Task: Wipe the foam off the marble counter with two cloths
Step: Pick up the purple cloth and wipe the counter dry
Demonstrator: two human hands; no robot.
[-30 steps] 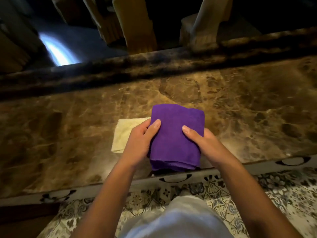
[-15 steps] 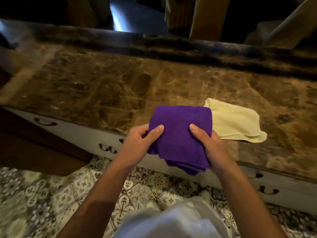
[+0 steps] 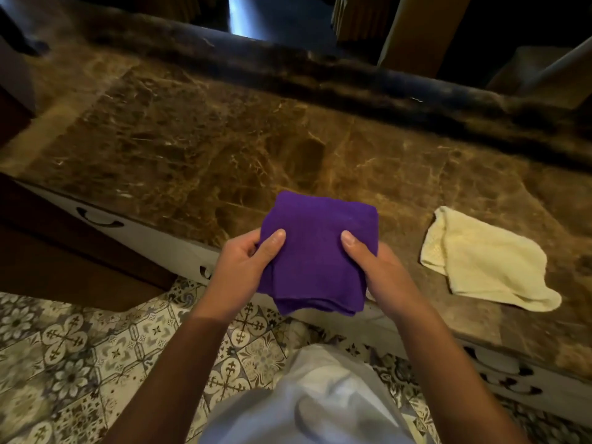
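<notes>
A folded purple cloth is held up over the near edge of the brown marble counter. My left hand grips its left side and my right hand grips its right side, thumbs on top. A pale yellow cloth lies flat on the counter to the right, apart from both hands. No foam shows on the marble.
The counter's raised dark back ledge runs along the far side. White drawer fronts with dark handles sit below the near edge. Patterned floor tiles lie underfoot. Wooden furniture stands beyond the ledge.
The view has swung left along the counter, so the yellow cloth now lies further right of my hands. Both hands still hold the purple cloth the same way.
</notes>
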